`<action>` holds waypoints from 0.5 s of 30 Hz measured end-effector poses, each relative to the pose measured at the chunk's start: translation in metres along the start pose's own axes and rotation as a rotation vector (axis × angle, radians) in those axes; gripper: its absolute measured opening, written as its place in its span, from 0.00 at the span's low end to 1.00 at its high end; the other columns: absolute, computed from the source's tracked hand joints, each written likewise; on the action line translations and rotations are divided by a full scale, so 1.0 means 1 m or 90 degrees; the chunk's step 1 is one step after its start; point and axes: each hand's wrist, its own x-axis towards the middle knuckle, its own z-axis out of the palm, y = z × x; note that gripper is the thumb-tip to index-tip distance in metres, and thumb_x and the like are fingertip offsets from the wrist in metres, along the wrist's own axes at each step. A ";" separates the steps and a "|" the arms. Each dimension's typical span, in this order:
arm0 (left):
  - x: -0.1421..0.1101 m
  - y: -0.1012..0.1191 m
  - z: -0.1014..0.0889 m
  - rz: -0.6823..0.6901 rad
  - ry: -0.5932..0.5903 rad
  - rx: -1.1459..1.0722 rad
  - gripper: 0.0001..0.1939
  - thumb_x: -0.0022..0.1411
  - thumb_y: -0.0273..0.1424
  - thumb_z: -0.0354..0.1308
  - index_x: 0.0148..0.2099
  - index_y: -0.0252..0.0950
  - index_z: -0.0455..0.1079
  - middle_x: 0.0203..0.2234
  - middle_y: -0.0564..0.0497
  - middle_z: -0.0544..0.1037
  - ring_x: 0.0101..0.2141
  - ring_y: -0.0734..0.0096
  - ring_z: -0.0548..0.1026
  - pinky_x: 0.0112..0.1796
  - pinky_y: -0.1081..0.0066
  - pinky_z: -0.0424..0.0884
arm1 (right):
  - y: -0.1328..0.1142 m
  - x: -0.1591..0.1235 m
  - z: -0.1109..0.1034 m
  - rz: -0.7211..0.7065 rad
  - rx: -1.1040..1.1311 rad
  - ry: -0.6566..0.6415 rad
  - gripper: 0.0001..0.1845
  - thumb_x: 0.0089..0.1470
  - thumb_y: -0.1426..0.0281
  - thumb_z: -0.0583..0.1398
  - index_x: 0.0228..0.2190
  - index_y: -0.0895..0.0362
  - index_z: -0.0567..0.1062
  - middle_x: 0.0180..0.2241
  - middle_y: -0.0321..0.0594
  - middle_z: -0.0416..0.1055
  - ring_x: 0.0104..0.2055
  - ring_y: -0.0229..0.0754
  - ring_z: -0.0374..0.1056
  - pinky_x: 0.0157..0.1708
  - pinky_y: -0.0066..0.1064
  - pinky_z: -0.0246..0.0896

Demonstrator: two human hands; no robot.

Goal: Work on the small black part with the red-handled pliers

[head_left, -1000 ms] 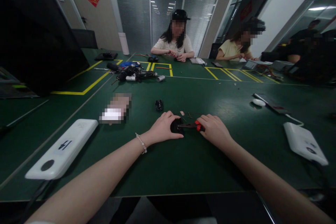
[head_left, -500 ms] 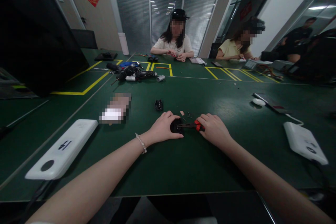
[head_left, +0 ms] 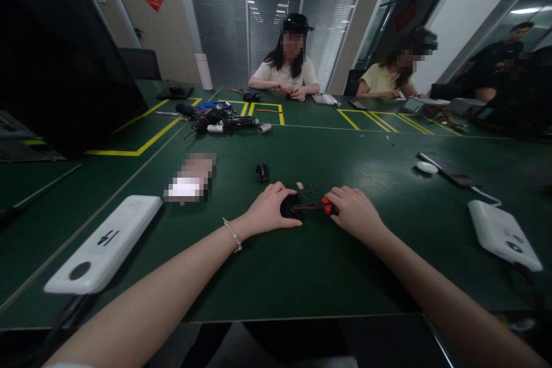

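Red-handled pliers (head_left: 314,206) sit gripped in the right hand (head_left: 356,213); the left hand (head_left: 271,209) clasps a black part (head_left: 290,207).

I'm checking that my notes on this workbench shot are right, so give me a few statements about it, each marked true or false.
1. The right hand holds the red-handled pliers. True.
2. The left hand is empty. False: its thumb and fingers are around a dark part.
3. The tips of the pliers point away from the left hand. False: they point toward it and reach the dark part.
4. A white, rounded box with dark markings lies to the left of the left forearm. True.
5. The bracelet is on the right wrist. False: it is on the left one.
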 end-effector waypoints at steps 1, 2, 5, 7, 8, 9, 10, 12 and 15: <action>0.000 0.000 0.000 -0.002 -0.002 -0.001 0.34 0.45 0.50 0.59 0.52 0.40 0.60 0.40 0.49 0.63 0.40 0.59 0.64 0.38 0.62 0.65 | 0.000 0.000 0.000 0.000 -0.002 -0.004 0.14 0.40 0.73 0.59 0.34 0.56 0.70 0.34 0.41 0.68 0.35 0.43 0.60 0.34 0.35 0.53; 0.000 0.000 0.000 -0.002 -0.003 -0.002 0.34 0.45 0.50 0.58 0.52 0.40 0.59 0.40 0.49 0.63 0.40 0.59 0.64 0.38 0.62 0.65 | 0.000 0.000 0.000 0.000 -0.005 -0.007 0.14 0.40 0.73 0.59 0.34 0.57 0.70 0.34 0.41 0.68 0.35 0.44 0.60 0.34 0.35 0.53; 0.000 0.000 -0.001 0.005 0.002 0.001 0.34 0.45 0.49 0.59 0.52 0.39 0.59 0.40 0.48 0.63 0.40 0.59 0.64 0.39 0.62 0.65 | 0.000 0.000 0.000 -0.001 -0.014 -0.004 0.15 0.40 0.73 0.59 0.35 0.57 0.70 0.34 0.41 0.68 0.36 0.44 0.60 0.34 0.35 0.54; -0.001 0.000 -0.001 0.009 0.005 0.002 0.34 0.45 0.49 0.59 0.52 0.39 0.60 0.40 0.48 0.63 0.40 0.59 0.64 0.39 0.61 0.65 | 0.000 -0.001 0.000 -0.003 -0.018 0.000 0.14 0.40 0.72 0.59 0.35 0.57 0.70 0.34 0.41 0.68 0.36 0.44 0.60 0.34 0.35 0.54; -0.001 0.000 -0.001 0.010 0.005 0.001 0.34 0.45 0.50 0.59 0.52 0.39 0.60 0.40 0.48 0.63 0.40 0.60 0.64 0.39 0.61 0.65 | 0.000 -0.001 0.001 -0.003 -0.019 0.000 0.14 0.40 0.73 0.59 0.34 0.57 0.70 0.34 0.41 0.68 0.35 0.44 0.60 0.34 0.35 0.54; -0.001 0.000 -0.001 0.009 0.004 0.000 0.34 0.45 0.50 0.58 0.52 0.39 0.60 0.40 0.48 0.63 0.40 0.60 0.64 0.39 0.61 0.65 | 0.000 -0.001 0.001 -0.002 -0.019 0.000 0.13 0.41 0.73 0.59 0.34 0.56 0.70 0.34 0.41 0.69 0.35 0.44 0.60 0.34 0.35 0.54; -0.001 0.000 -0.001 0.008 0.002 -0.002 0.34 0.45 0.50 0.58 0.52 0.39 0.60 0.40 0.48 0.63 0.40 0.60 0.64 0.39 0.62 0.65 | 0.000 -0.001 0.001 -0.002 -0.019 -0.001 0.13 0.41 0.73 0.58 0.34 0.57 0.70 0.34 0.41 0.69 0.35 0.44 0.60 0.34 0.35 0.54; -0.001 0.000 -0.001 0.005 -0.002 -0.004 0.34 0.45 0.50 0.58 0.52 0.39 0.60 0.40 0.48 0.63 0.40 0.60 0.64 0.39 0.62 0.65 | 0.000 -0.001 0.001 -0.002 -0.021 -0.004 0.13 0.41 0.72 0.59 0.34 0.57 0.70 0.34 0.40 0.69 0.35 0.44 0.60 0.34 0.35 0.54; -0.001 0.000 -0.001 0.010 0.000 -0.002 0.35 0.45 0.50 0.58 0.52 0.39 0.59 0.40 0.49 0.63 0.40 0.60 0.64 0.38 0.62 0.65 | 0.000 -0.001 0.001 -0.004 -0.029 -0.004 0.14 0.41 0.72 0.59 0.35 0.57 0.71 0.34 0.41 0.69 0.35 0.44 0.60 0.34 0.35 0.54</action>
